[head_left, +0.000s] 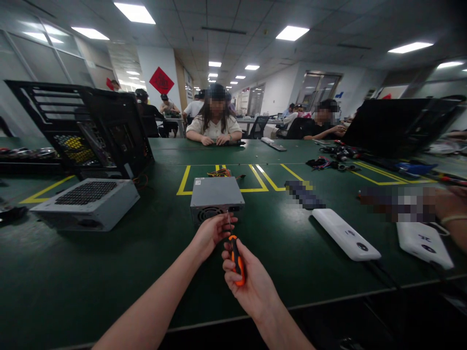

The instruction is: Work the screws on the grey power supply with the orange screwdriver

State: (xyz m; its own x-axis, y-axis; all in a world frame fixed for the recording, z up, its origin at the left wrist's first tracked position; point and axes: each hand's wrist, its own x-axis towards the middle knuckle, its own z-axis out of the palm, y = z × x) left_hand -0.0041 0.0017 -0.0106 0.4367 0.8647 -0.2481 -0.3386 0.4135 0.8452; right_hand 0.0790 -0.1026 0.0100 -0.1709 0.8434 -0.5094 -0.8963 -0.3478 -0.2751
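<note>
In my right hand [251,277] is a screwdriver [239,265] with an orange and black handle, its thin shaft pointing away from me. The tip meets or nearly meets the near face of a grey computer power supply [218,191], beside its socket. My left hand [212,232] is at that same face, fingers bent together around the shaft's front end. Whether they pinch the shaft or something small at the tip, I cannot tell. A round fan grille shows on the face, partly behind my left hand. Coloured cables [221,173] lie behind the unit.
Left are a second power supply [87,204] and an open black computer case [105,131]. White power banks [345,234] [425,245] and a blurred phone-like object [304,194] lie right. A co-worker's hand [452,209] reaches in at the right edge. Another person [215,121] sits opposite.
</note>
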